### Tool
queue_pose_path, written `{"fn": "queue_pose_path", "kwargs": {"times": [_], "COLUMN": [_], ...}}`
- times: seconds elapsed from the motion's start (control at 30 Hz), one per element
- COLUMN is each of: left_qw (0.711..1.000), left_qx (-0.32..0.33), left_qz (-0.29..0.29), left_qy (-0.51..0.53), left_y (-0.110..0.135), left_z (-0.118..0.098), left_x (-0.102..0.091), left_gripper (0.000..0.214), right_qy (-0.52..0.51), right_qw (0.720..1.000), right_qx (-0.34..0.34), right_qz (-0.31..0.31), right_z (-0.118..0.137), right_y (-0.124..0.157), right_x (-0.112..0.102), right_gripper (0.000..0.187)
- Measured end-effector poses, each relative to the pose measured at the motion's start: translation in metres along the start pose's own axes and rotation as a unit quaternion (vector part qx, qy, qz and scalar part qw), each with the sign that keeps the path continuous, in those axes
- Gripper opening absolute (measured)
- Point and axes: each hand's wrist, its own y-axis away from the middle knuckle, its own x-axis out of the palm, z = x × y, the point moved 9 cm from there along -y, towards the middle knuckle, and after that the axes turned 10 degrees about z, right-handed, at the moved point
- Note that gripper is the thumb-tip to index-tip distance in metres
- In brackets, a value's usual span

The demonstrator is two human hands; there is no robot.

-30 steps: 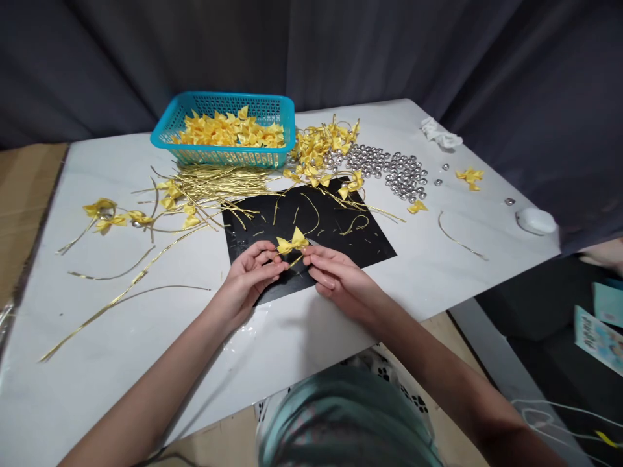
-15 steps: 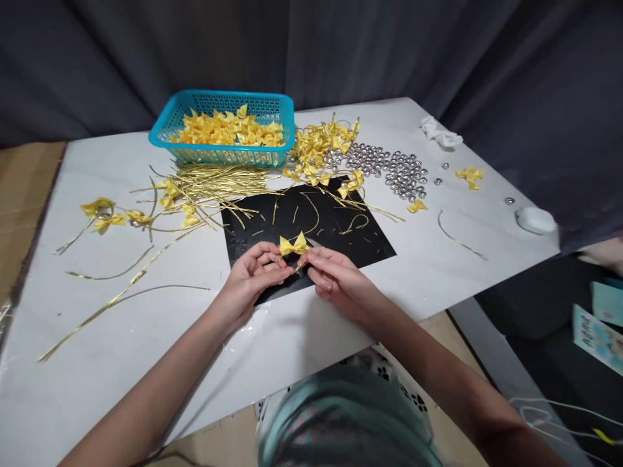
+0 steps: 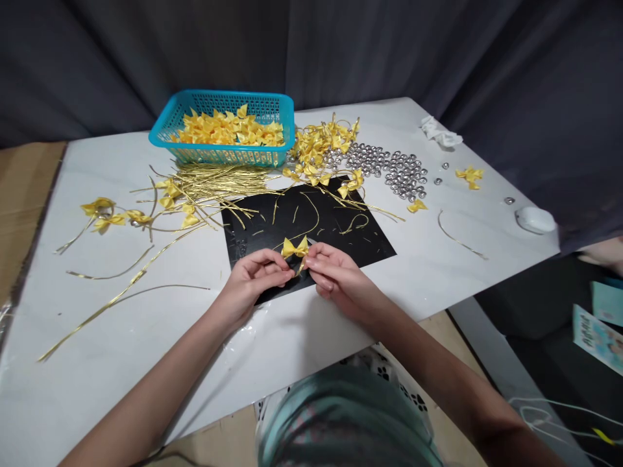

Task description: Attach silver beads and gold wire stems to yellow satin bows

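A small yellow ribbon bow [image 3: 294, 247] with a gold wire tie beneath it is pinched between both my hands over the black mat [image 3: 341, 230]. My left hand [image 3: 256, 275] grips it from the left with thumb and fingers closed. From the right, my right hand [image 3: 333, 272] pinches the gold wire just under the bow. Both hands rest near the mat's front edge.
A blue basket [image 3: 224, 130] full of yellow bows stands at the back. Gold wire ties [image 3: 214, 185] lie in a pile before it, with loose bows [image 3: 104, 214] at the left. Silver beads [image 3: 389, 168] spread at the back right. A white dish [image 3: 535, 220] sits near the right edge.
The bow has turned and dropped slightly lower between my fingers; my hands have drawn a little closer together around the wire.
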Motion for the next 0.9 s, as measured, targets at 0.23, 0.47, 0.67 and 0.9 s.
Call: {"fn": "queue_pose_path", "kwargs": {"times": [0.23,0.47,0.67,0.9], "left_qw": [1.0,0.999,0.998,0.999], "left_qx": [-0.007,0.003,0.001,-0.003], "left_qz": [-0.006,0.009,0.01,0.011], "left_qy": [0.022,0.031,0.054,0.046], "left_y": [-0.001,-0.002,-0.002,-0.002], "left_z": [0.003,0.001,-0.002,-0.003], "left_x": [-0.004,0.001,0.0,0.001], "left_gripper": [0.017,0.02,0.015,0.017], "right_qy": [0.082,0.117,0.098,0.103], "right_qw": [0.997,0.991,0.991,0.99], "right_qx": [0.014,0.002,-0.055,-0.075], "right_qz": [-0.006,-0.069,-0.077,-0.064], "right_z": [-0.003,-0.002,0.01,0.013], "right_y": [-0.002,-0.001,0.002,0.004], "right_x": [0.001,-0.008,-0.01,-0.007], "right_gripper": [0.026,0.036,0.032,0.028]}}
